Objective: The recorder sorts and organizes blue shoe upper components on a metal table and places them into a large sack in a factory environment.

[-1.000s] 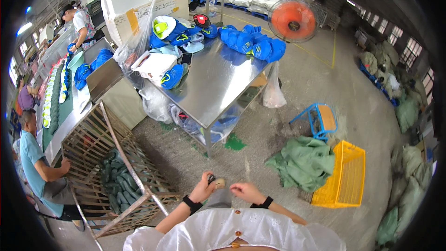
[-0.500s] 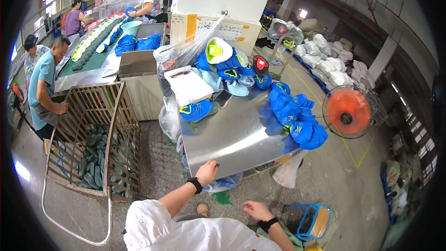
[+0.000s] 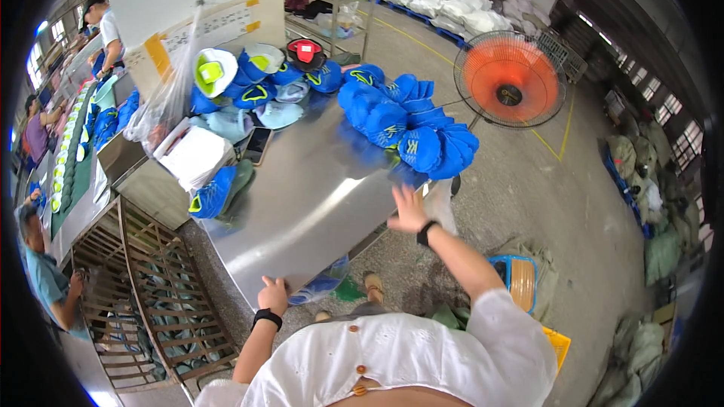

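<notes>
Both hands meet the edges of the steel table [image 3: 302, 203]: the left hand [image 3: 273, 295] curls over its near corner at 7 o'clock, while the right hand [image 3: 409, 209], fingers spread and holding nothing, rests at the edge at 3 o'clock. Reaching is best done with weight kept on the left hand. The pile of blue caps [image 3: 407, 117] lies at 12 o'clock from the right hand, near but apart.
</notes>
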Available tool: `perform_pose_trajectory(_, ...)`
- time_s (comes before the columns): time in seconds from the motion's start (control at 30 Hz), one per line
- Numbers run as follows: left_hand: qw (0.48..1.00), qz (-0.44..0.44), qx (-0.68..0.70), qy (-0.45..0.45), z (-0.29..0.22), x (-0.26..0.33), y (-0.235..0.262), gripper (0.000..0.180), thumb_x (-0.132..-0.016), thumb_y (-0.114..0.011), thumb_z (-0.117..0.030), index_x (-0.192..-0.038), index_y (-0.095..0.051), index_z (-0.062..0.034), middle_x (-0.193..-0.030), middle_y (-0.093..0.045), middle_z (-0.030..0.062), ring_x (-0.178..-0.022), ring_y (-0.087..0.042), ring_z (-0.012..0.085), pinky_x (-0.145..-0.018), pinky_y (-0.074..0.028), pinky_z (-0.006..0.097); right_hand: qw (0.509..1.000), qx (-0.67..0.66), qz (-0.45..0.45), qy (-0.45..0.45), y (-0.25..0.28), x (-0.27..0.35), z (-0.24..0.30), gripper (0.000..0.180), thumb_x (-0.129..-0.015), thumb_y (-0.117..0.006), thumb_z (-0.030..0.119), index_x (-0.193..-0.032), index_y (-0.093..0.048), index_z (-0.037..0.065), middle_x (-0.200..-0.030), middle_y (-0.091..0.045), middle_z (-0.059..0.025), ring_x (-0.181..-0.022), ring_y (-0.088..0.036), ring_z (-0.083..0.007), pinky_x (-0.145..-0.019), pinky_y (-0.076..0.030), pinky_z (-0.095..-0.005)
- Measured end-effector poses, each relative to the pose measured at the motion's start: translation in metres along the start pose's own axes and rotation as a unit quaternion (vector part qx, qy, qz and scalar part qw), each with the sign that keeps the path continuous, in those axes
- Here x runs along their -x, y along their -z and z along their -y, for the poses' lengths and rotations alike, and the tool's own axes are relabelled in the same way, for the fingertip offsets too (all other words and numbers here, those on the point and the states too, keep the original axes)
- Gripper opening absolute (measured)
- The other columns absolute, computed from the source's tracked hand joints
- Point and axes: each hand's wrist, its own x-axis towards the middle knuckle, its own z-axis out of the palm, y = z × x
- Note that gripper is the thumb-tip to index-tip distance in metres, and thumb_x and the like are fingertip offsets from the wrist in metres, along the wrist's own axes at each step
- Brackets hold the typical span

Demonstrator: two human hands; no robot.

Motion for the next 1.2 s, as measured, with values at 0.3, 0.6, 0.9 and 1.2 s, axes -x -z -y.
perform_pose_trajectory(0.3,0.986,-0.007,-0.027,0.165,-0.037,-0.003,-0.003,0.020,-0.080,-0.045,-0.017,-0.097,-0.049,-0.0076,-0.121,-0.034,0.0378,-0.064,-0.061,0.0366,-0.054,-0.050,0.041,0.987,0.098,0.040,-0.125,0.044,-0.176,-0.098,0.089,-0.054,-0.076,0.042,-0.124,-0.035,0.005,-0.128,-0.036,-0.0177,-0.121,-0.030,-0.0360,-0.100,-0.023,-0.0441)
perform_pose_trajectory(0.6,0.973,0.013,-0.041,0.228,-0.060,-0.015,-0.006,0.021,-0.079,-0.046,-0.016,-0.098,-0.050,-0.0079,-0.122,-0.033,0.0369,-0.067,-0.061,0.0368,-0.057,-0.050,0.041,0.973,0.172,0.094,-0.124,0.015,-0.237,-0.127,0.045,-0.064,-0.065,0.035,-0.101,-0.060,0.009,-0.112,-0.053,-0.0113,-0.107,-0.047,-0.0241,-0.088,-0.032,-0.0395)
perform_pose_trajectory(0.9,0.976,-0.048,0.037,0.210,-0.047,-0.004,-0.020,0.022,-0.076,-0.048,-0.013,-0.097,-0.047,-0.0073,-0.125,-0.025,0.0390,-0.067,-0.058,0.0438,-0.056,-0.049,0.046,0.934,0.063,0.048,0.348,-0.008,-0.116,-0.013,0.013,-0.068,-0.052,0.014,-0.078,-0.058,0.009,-0.080,-0.060,-0.0059,-0.084,-0.055,-0.0232,-0.082,-0.035,-0.0369)
perform_pose_trajectory(1.2,0.848,-0.224,0.464,0.127,-0.078,-0.022,0.032,0.037,-0.071,-0.059,-0.008,-0.106,-0.046,-0.0063,-0.123,-0.040,0.0252,-0.097,-0.054,0.0327,-0.079,-0.044,0.035,0.841,0.069,0.022,0.535,-0.024,-0.034,0.061,0.040,-0.067,-0.060,0.031,-0.101,-0.059,0.010,-0.098,-0.057,-0.0060,-0.105,-0.044,-0.0225,-0.098,-0.023,-0.0491)
